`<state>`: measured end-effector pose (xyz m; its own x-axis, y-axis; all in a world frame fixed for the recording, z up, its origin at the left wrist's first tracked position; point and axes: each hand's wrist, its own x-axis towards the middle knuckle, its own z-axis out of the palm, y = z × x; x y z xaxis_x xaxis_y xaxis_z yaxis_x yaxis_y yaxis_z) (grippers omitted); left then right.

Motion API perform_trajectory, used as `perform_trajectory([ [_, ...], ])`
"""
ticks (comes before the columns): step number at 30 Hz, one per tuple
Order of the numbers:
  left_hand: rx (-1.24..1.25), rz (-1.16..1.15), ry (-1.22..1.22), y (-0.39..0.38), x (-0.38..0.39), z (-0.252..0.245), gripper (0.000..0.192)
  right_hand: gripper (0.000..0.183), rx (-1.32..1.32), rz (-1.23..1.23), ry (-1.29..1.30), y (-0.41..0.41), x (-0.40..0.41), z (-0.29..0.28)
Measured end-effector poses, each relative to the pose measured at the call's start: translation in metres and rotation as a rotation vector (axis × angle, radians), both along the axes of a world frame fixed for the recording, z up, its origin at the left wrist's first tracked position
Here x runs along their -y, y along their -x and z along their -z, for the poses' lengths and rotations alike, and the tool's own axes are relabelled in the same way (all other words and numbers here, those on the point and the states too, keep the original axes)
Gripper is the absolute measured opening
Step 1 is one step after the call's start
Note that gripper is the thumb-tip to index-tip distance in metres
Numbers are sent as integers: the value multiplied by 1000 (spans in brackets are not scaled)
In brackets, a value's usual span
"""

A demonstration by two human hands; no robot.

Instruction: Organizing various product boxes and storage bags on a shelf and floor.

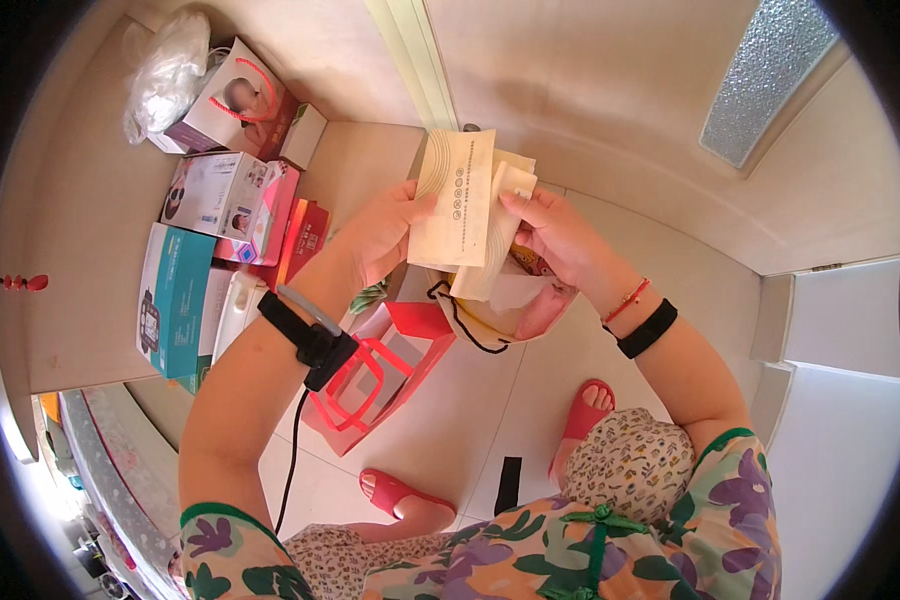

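Note:
My left hand (pixel 390 232) holds a flat cream paper packet (pixel 450 202), printed with curved lines, small round marks and writing, by its left edge. Between the thumb and fingers of my right hand (pixel 551 221) is a second cream paper packet (pixel 495 236), partly behind the first. More cream paper shows behind both. Beneath the packets stands an open paper bag (pixel 480 322) with black cord handles; white tissue (pixel 506 291) and pink and yellow things show inside. Lower left of it, an open red-edged gift bag (pixel 390 375) with red handles rests on the tiled floor.
On the left, a shelf carries a teal box (pixel 180 300), a white box (pixel 214 191), a red box (pixel 307 236), a paper bag with red cord (pixel 232 101) and a clear plastic bag (pixel 169 75). A black strip (pixel 508 484) lies on the floor near my red slippers (pixel 401 495).

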<state>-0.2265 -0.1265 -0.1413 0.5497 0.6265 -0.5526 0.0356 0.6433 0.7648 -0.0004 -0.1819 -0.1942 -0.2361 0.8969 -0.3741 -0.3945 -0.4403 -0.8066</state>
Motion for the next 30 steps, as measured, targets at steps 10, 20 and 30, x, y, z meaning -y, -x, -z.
perform_trajectory([
  [10, -8, -72, -39, 14, 10, -3, 36, 26, 279, 143, 8, 13, 3, -20],
  [20, -68, 86, -184, 7, 23, -11, 42, 29, 228, 246, -155, 6, -8, -21],
  [30, -64, -35, -199, 21, 14, -14, 38, 30, 143, 167, -121, -2, -9, -37],
])
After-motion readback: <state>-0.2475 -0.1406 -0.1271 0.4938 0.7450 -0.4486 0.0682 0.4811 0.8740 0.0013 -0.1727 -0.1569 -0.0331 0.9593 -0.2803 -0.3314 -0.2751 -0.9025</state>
